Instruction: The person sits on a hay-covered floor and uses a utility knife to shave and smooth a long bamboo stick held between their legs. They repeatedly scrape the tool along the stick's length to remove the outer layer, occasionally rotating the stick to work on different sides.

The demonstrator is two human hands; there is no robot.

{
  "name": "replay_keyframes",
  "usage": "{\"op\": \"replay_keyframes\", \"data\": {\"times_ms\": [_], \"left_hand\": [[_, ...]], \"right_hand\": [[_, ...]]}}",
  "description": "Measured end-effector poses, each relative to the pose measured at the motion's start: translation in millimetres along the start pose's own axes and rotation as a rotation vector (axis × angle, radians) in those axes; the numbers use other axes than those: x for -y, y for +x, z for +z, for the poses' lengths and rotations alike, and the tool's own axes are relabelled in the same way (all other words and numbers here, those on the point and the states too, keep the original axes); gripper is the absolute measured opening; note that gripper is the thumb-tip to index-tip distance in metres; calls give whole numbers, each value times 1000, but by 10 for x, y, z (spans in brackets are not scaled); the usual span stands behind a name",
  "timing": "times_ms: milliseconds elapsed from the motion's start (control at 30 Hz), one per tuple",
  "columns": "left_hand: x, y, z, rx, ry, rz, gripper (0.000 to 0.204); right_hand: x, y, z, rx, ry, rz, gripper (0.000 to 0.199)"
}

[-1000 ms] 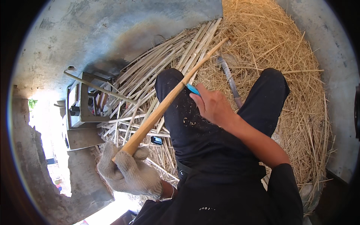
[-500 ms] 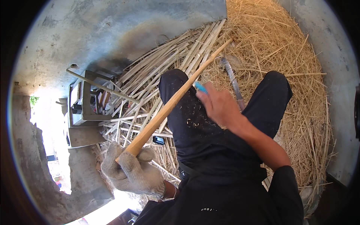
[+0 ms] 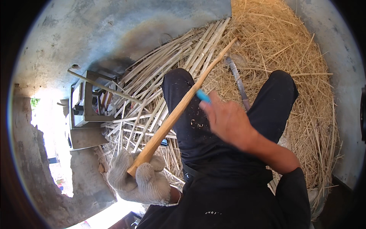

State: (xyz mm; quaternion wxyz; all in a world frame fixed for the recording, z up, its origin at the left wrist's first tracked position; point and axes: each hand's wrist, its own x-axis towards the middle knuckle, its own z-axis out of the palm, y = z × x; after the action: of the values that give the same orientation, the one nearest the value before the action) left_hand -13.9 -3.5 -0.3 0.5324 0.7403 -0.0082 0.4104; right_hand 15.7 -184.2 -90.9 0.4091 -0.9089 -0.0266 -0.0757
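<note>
A long tapered wooden stick (image 3: 179, 109) slants across my left thigh, its thin tip out over the straw. The thick near end is in my left hand (image 3: 139, 179), which wears a knitted pale glove with its fingers closed round the wood. My bare right hand (image 3: 231, 122), slightly blurred, grips a small bright blue tool (image 3: 203, 96) beside the stick's middle. What kind of tool it is cannot be made out; its working end is hidden or too small. Pale shavings (image 3: 198, 124) lie on my dark trousers.
Beyond my knees a long-bladed knife (image 3: 237, 78) rests on loose straw (image 3: 263, 38). Split wooden strips (image 3: 171, 51) are heaped at the left, next to a small wooden frame (image 3: 88, 105) with things inside. A thin pole (image 3: 105, 88) leans there. Concrete walls (image 3: 126, 23) surround the spot.
My left hand has shifted a little right and nearer me with the stick's thick end. My right hand and the blue tool have come slightly nearer me.
</note>
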Motion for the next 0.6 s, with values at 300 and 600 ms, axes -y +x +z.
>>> {"op": "replay_keyframes", "data": {"times_ms": [300, 600], "left_hand": [[42, 43, 49, 32, -46, 37, 44], [-9, 24, -25, 43, -73, -28, 36]], "right_hand": [[-14, 66, -20, 47, 29, 147, 28], [238, -58, -65, -48, 193, -283, 29]]}}
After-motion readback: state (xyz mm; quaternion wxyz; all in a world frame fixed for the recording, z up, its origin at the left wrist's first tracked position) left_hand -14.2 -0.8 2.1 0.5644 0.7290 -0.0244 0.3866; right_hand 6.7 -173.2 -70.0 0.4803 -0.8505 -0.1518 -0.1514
